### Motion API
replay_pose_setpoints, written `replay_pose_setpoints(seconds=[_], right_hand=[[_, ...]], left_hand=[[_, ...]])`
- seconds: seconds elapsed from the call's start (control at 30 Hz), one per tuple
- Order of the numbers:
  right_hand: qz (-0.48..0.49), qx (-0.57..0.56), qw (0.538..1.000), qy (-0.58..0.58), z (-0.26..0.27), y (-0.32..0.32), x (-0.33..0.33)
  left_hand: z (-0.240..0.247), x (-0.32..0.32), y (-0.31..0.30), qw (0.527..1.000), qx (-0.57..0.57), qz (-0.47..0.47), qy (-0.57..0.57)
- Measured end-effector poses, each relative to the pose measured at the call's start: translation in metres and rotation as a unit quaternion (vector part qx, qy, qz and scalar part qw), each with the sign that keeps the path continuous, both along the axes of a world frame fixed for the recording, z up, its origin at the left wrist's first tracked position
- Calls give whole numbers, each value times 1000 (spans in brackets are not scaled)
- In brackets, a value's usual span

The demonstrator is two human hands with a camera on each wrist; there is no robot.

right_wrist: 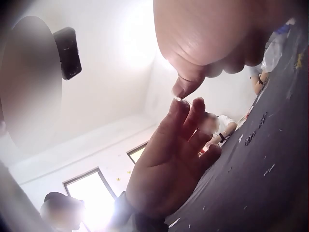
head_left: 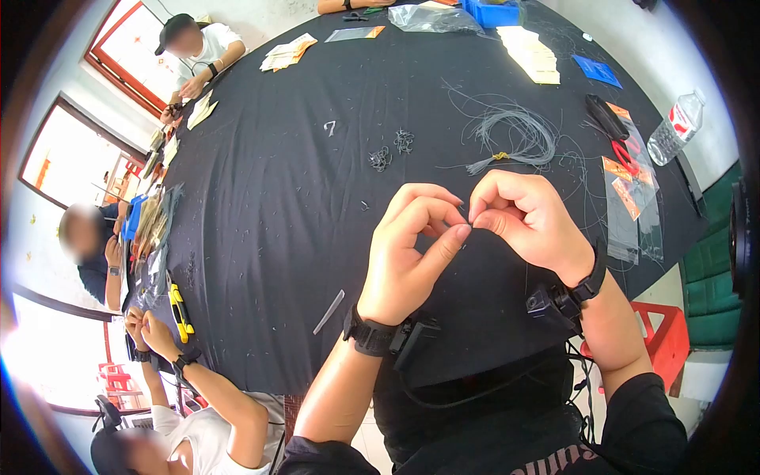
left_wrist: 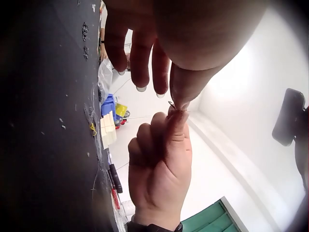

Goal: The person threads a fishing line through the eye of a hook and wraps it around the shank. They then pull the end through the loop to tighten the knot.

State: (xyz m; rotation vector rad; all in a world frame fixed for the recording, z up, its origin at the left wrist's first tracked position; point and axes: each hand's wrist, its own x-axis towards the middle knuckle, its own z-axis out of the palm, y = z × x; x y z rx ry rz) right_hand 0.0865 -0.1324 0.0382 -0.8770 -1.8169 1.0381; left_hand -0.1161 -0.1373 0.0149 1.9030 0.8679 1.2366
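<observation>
My left hand point(head_left: 412, 245) and right hand point(head_left: 534, 222) meet fingertip to fingertip above the black cloth. A tiny dark hook-like piece point(left_wrist: 171, 104) shows between the fingertips in the left wrist view, where the right hand point(left_wrist: 161, 169) has thumb and forefinger pinched and its other fingers curled. In the right wrist view the left hand point(right_wrist: 164, 164) pinches at the same spot, its other fingers spread loosely. The fingertips hide most of the piece. Beyond the hands lie two small piles of dark hooks point(head_left: 380, 159) and a coil of clear line point(head_left: 522, 142) with a yellow tie.
On the black-covered table point(head_left: 261, 198) are a clear strip point(head_left: 328, 312), yellow-handled cutters point(head_left: 180, 313), red scissors point(head_left: 625, 157), a black pouch point(head_left: 606, 118), plastic packets point(head_left: 625, 222) and a water bottle point(head_left: 677, 127). Other people sit along the left side. A red stool point(head_left: 661, 332) stands at right.
</observation>
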Motion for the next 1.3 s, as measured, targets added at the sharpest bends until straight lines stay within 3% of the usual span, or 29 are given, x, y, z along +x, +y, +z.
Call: replay_pose_setpoints(seconds=[0.23, 1.03, 1.3], right_hand=[[19, -27, 999, 31, -5, -1, -3], [11, -44, 998, 44, -8, -4, -5], [23, -88, 991, 99, -6, -4, -1]], left_hand=[[2, 2, -2, 999, 22, -44, 5], [3, 3, -6, 998, 43, -42, 29], [-4, 1, -2, 998, -9, -27, -65]])
